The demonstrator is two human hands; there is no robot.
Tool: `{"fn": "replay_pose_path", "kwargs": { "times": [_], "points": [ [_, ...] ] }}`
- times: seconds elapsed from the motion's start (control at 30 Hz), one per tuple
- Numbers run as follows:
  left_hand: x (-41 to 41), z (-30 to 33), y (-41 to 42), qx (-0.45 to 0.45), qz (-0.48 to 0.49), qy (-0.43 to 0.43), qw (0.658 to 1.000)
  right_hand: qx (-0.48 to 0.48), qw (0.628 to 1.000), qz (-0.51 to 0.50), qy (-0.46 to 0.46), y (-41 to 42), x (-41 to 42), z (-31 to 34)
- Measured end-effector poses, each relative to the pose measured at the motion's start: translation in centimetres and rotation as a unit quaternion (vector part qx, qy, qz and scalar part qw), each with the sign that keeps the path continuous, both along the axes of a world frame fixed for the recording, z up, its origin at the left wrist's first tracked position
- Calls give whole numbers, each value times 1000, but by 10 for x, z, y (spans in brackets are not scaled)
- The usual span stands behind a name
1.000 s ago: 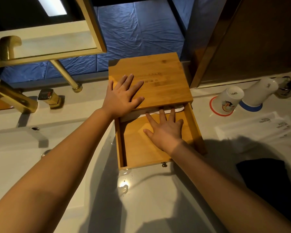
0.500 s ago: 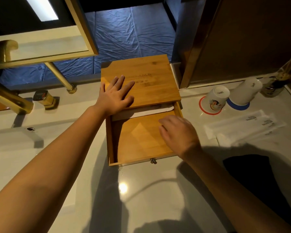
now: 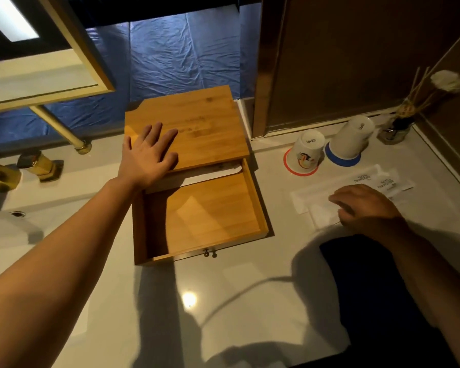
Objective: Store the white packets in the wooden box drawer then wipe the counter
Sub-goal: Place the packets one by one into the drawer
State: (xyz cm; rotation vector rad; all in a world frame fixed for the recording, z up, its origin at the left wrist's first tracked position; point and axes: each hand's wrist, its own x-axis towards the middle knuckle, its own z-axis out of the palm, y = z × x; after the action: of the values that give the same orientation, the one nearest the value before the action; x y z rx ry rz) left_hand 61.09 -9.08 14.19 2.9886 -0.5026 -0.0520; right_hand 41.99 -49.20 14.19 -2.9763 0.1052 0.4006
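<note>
head view: my left hand (image 3: pixel 150 156) lies flat and spread on the wooden box (image 3: pixel 187 128); my right hand (image 3: pixel 364 205), fingers curled, rests on white packets (image 3: pixel 319 197) on the bench (image 3: pixel 237 301). thin packets could slip from my grip or the open drawer (image 3: pixel 205 216) could shift.

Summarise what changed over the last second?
The right hand left the open wooden drawer and moved right onto the white packets on the counter; no grasp visible yet. Unchanged: left hand flat on the wooden box top, one white packet at the drawer's back.
</note>
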Motion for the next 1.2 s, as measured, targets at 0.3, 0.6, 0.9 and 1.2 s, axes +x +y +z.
{"fn": "replay_pose_path", "kwargs": {
  "times": [0.3,0.6,0.9,1.2],
  "points": [
    [1,-2,1,7,9,-8,1000,19,999,46,-18,-9,5,-11],
    [3,-3,3,5,7,-9,1000,69,983,48,-161,12,10,-11],
    [6,-10,7,-7,4,-15,1000,160,873,218,-407,136,27,74],
    [8,-9,7,-19,-5,-2,1000,170,852,371,-328,252,30,45]
  ]
}}
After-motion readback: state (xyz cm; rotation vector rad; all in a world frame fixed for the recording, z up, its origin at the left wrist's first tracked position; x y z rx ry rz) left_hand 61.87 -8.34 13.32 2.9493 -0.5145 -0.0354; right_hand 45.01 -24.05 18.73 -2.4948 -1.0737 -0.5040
